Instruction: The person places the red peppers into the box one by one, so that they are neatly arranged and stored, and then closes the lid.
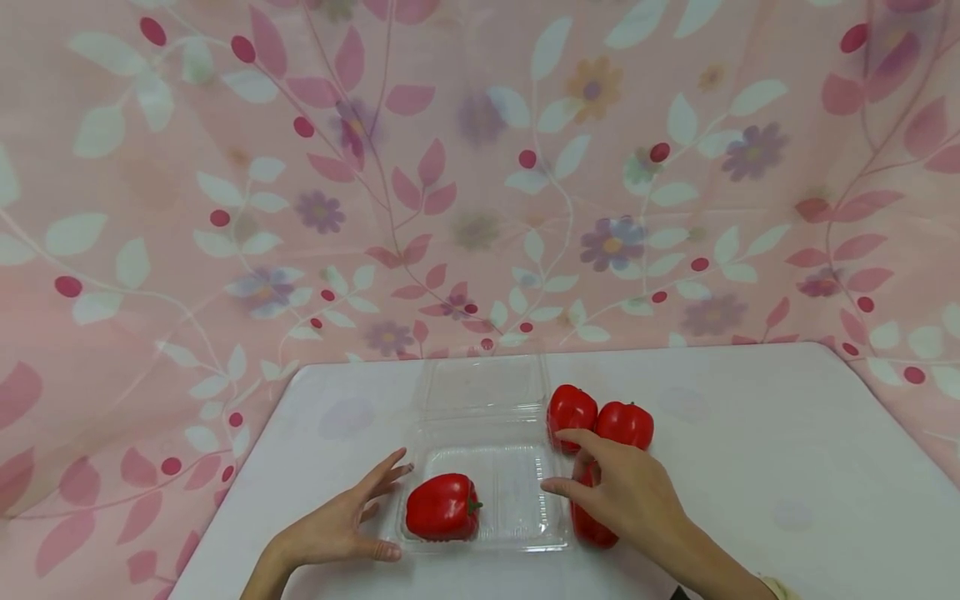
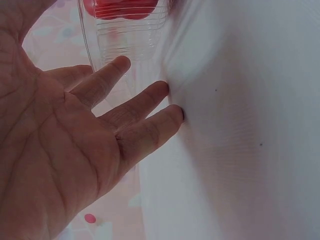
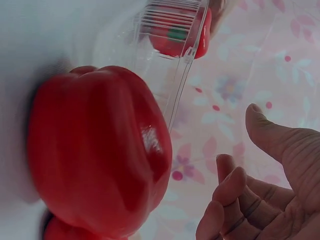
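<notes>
A clear plastic clamshell box (image 1: 517,492) lies with its lid (image 1: 487,383) folded back, and one red bell pepper (image 1: 441,507) sits in its left half, green stem facing right. My left hand (image 1: 337,521) is beside the box's left wall, fingers spread and holding nothing; in the left wrist view its fingertips are close to the white tabletop. Over the box's right edge hovers my right hand (image 1: 626,487), thumb and fingers apart with nothing between them. Beneath it is a red pepper (image 3: 100,150), partly hidden by the hand in the head view.
Two more red peppers, one nearer the box (image 1: 572,412) and one farther right (image 1: 626,425), stand together behind my right hand. The white table (image 1: 750,467) ends at a pink floral curtain (image 1: 480,208) behind the lid.
</notes>
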`<state>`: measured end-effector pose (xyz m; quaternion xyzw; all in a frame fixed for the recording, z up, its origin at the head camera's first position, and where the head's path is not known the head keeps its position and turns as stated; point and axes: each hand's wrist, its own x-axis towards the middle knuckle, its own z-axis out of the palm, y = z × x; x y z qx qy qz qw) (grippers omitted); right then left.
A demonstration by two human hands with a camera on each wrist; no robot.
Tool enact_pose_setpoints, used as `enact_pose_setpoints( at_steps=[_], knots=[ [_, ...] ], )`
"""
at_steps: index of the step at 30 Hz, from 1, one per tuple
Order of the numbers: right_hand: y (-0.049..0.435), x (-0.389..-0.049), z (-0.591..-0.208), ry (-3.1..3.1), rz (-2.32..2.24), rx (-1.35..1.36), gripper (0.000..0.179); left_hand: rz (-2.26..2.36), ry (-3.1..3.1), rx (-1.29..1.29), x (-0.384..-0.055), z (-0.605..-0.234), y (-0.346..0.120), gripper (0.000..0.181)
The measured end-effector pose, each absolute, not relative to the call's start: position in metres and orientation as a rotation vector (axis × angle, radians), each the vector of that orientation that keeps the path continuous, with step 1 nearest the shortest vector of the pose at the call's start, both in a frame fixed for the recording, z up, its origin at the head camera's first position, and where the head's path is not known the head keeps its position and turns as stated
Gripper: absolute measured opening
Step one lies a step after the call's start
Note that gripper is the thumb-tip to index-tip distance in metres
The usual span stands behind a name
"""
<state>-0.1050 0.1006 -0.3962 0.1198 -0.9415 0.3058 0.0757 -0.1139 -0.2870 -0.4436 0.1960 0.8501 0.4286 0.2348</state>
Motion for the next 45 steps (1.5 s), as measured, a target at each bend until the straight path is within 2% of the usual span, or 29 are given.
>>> enact_pose_setpoints(
  at_steps=[7,21,45],
  knots=[
    [0.110,-0.103,-0.397,-2.843,0.920,0.333,0.054,1.181,2.323,0.541,-0.114,-0.442,-0.286,0.110],
    [0.130,-0.099,-0.406,-2.886,0.828,0.293,0.060,1.177,2.328,0.548,-0.113,-0.444,-0.288,0.110],
    [0.146,-0.095,-0.427,-2.945,0.722,0.268,0.058,1.168,2.335,0.536,-0.113,-0.442,-0.287,0.110]
  ],
)
